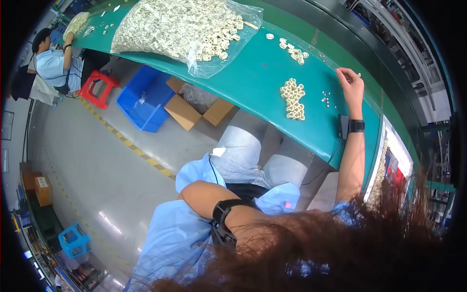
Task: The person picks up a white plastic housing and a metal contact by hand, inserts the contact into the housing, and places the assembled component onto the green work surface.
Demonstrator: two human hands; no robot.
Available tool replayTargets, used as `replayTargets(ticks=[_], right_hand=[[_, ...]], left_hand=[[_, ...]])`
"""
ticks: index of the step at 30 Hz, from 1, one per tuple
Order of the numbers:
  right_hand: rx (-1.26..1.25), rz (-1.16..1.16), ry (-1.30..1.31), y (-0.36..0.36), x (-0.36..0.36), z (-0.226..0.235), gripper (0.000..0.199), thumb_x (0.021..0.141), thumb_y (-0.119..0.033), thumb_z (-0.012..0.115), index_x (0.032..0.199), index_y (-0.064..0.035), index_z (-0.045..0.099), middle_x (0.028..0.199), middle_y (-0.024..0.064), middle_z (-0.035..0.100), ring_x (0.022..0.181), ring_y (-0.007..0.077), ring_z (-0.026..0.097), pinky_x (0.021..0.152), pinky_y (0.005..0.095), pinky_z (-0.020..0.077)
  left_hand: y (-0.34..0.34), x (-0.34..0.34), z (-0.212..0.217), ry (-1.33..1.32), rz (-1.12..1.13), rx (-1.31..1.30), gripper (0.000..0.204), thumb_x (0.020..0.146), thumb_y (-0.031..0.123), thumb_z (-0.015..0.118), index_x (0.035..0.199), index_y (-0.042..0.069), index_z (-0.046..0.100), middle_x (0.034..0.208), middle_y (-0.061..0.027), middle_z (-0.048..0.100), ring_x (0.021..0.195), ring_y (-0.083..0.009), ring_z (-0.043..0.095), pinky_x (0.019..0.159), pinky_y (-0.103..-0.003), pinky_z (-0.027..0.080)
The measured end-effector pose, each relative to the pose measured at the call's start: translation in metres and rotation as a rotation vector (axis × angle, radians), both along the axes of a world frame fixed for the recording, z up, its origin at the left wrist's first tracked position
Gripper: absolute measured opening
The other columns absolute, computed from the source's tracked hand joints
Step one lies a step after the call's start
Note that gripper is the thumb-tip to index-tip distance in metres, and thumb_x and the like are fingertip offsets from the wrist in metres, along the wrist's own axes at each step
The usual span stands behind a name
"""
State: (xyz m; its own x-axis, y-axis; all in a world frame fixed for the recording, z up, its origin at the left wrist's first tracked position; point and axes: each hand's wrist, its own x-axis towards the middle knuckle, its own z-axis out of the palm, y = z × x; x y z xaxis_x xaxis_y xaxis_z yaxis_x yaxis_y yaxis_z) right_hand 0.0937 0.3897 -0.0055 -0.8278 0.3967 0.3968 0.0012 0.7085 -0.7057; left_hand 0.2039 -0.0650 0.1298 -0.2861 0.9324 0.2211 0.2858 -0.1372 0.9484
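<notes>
My right hand (351,85) is over the far right part of the green table, thumb and fingertips drawn together in a pinch. Whatever may be between the fingertips is too small to make out. Close to it lie tiny pale and reddish bits (326,99). A packed cluster of small cream plastic parts (293,100) sits left of the hand, with more loose cream parts (295,52) farther back. My left arm (199,192) is bent up toward me with a black strap around it. Hair covers my left hand, so its fingers are hidden.
A large clear bag (170,29) of cream parts lies on the green table (243,95). Beside my right wrist is a black box (343,126) with a cable. Below stand a blue bin (146,100), an open carton (182,112) and a red stool (99,87). Another person (56,61) sits far left.
</notes>
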Motion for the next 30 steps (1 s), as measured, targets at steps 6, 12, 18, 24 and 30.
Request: replayTargets(ticks=[6,12,18,24,30], right_hand=[[0.004,0.025,-0.014,-0.001,-0.005,-0.003,0.025,0.108,-0.024,0.083,0.115,0.0000,0.084,0.093,-0.0022,0.076,0.082,0.0045,0.065,0.072,0.0232,0.0503],[-0.021,0.013,-0.058,0.001,0.008,0.000,0.024,0.108,-0.023,0.083,0.115,0.0001,0.084,0.093,-0.0022,0.076,0.082,0.0046,0.065,0.072,0.0233,0.0506],[-0.035,0.024,-0.013,-0.014,0.005,-0.004,0.022,0.107,-0.020,0.083,0.115,0.0013,0.083,0.095,-0.0005,0.078,0.086,0.0055,0.068,0.075,0.0235,0.0531],[0.051,0.052,-0.070,-0.004,-0.005,0.019,0.023,0.106,-0.018,0.083,0.115,0.0021,0.083,0.097,0.0010,0.080,0.090,0.0075,0.072,0.080,0.0238,0.0564],[0.348,0.058,0.034,-0.033,0.011,0.017,0.026,0.105,-0.018,0.082,0.124,0.0004,0.082,0.113,0.0070,0.084,0.103,0.0161,0.076,0.092,0.0333,0.0601]], left_hand=[[0.000,-0.009,0.009,-0.043,-0.058,0.032,0.049,0.112,0.006,0.061,0.160,-0.002,0.060,0.160,-0.0166,0.068,0.148,-0.0312,0.063,0.123,-0.045,0.054],[-0.007,-0.006,0.017,-0.073,-0.143,0.083,0.047,0.114,0.006,0.058,0.160,-0.003,0.060,0.161,-0.0165,0.067,0.151,-0.0297,0.062,0.125,-0.044,0.053],[-0.002,-0.046,0.018,-0.121,-0.291,0.197,0.045,0.116,0.006,0.055,0.160,-0.004,0.059,0.161,-0.0165,0.067,0.153,-0.0283,0.060,0.127,-0.043,0.051],[0.005,-0.063,0.019,-0.117,-0.170,0.319,0.044,0.112,0.004,0.056,0.155,-0.004,0.064,0.159,-0.0185,0.068,0.148,-0.0279,0.064,0.123,-0.042,0.054],[0.029,-0.123,0.064,0.170,0.071,0.463,0.045,0.104,0.001,0.058,0.146,-0.003,0.072,0.154,-0.0215,0.070,0.139,-0.0277,0.069,0.115,-0.040,0.058]])
